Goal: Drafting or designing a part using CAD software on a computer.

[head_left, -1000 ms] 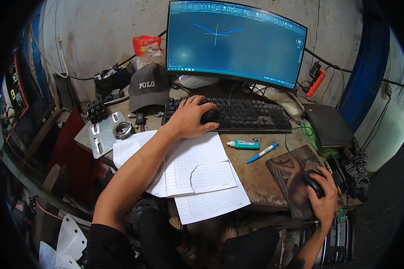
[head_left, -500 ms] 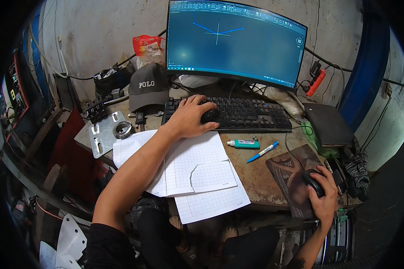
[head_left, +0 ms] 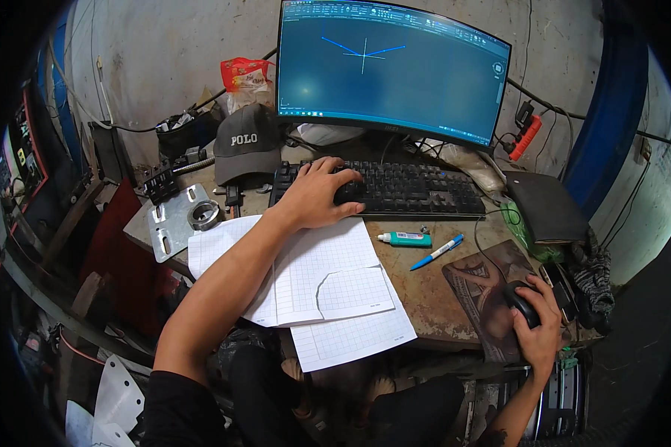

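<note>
My left hand (head_left: 317,192) rests on the left part of a black keyboard (head_left: 417,190), fingers spread over the keys. My right hand (head_left: 538,328) grips a black computer mouse (head_left: 520,299) on a patterned mouse pad (head_left: 484,290) at the desk's right front corner. Behind the keyboard stands a curved monitor (head_left: 391,67) with thin crossed lines on a dark blue screen. Sheets of squared white paper (head_left: 328,287) lie under my left forearm and hang over the desk's front edge.
A small teal and white tube (head_left: 404,238) and a blue pen (head_left: 436,252) lie between keyboard and mouse pad. A dark cap (head_left: 244,143) sits left of the keyboard, beside a metal plate with a ring (head_left: 179,220). A black notebook (head_left: 546,207) and an orange power strip (head_left: 525,134) are at the right.
</note>
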